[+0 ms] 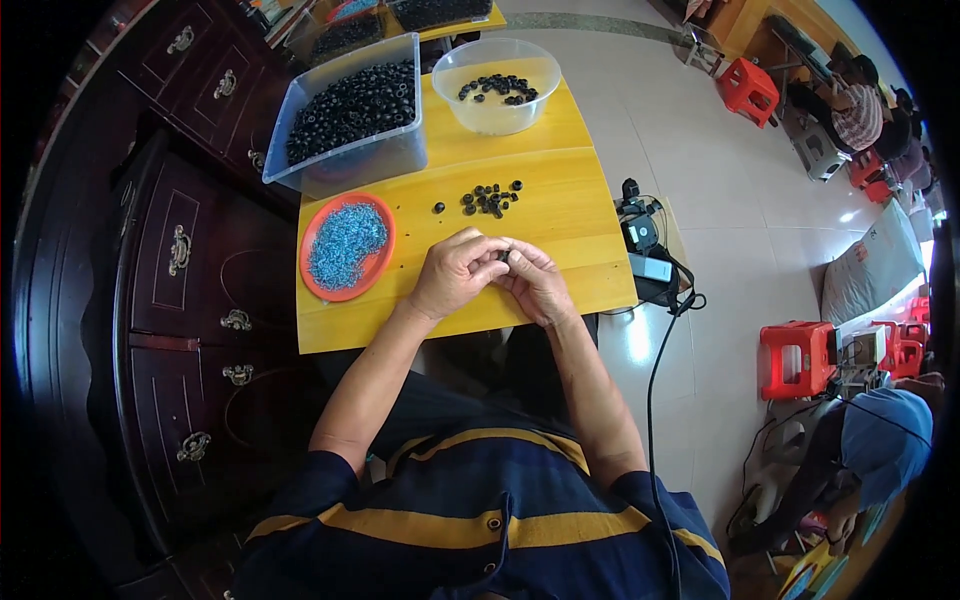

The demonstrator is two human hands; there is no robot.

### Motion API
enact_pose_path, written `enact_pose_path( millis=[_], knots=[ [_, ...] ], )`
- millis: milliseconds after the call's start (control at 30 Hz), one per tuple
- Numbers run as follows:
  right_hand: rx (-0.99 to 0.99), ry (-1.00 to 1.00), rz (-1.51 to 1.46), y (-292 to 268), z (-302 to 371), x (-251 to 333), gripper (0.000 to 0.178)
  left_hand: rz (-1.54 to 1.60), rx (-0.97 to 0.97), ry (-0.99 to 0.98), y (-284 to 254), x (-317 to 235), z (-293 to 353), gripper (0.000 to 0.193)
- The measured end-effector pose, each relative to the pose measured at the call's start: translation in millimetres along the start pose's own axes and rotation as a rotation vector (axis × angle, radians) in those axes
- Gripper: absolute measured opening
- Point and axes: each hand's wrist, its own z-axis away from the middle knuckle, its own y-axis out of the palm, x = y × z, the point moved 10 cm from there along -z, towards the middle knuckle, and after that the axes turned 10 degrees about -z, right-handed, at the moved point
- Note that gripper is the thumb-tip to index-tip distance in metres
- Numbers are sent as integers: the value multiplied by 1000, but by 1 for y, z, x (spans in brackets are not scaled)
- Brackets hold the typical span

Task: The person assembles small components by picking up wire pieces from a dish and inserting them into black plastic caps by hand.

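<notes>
Over the near part of the yellow table my two hands meet. My right hand (537, 283) is closed on a small black ring-like part (504, 257), pinched between thumb and fingers. My left hand (458, 272) is also closed, its thumb and fingertips pressed together against that part; whether it holds anything smaller is too fine to see. Just beyond the hands lies a loose group of small black parts (488, 198), with a single one a little to the left. An orange plate (308, 232) heaped with small blue pieces (345, 243) sits left of my left hand.
A translucent bin (350, 172) full of black parts stands at the table's back left. Beside it is a clear round bowl (492, 122) with some black parts. Dark drawers (180, 250) border the left side. A black cable (652, 400) and devices (652, 268) are at the right. Other people sit farther right.
</notes>
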Motion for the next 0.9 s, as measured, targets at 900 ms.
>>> enact_pose_path(
  millis=[900],
  knots=[
    [-208,-165,109,-27,3,-2,19,-160,-298,-55,-9,-5,25,10]
  ],
)
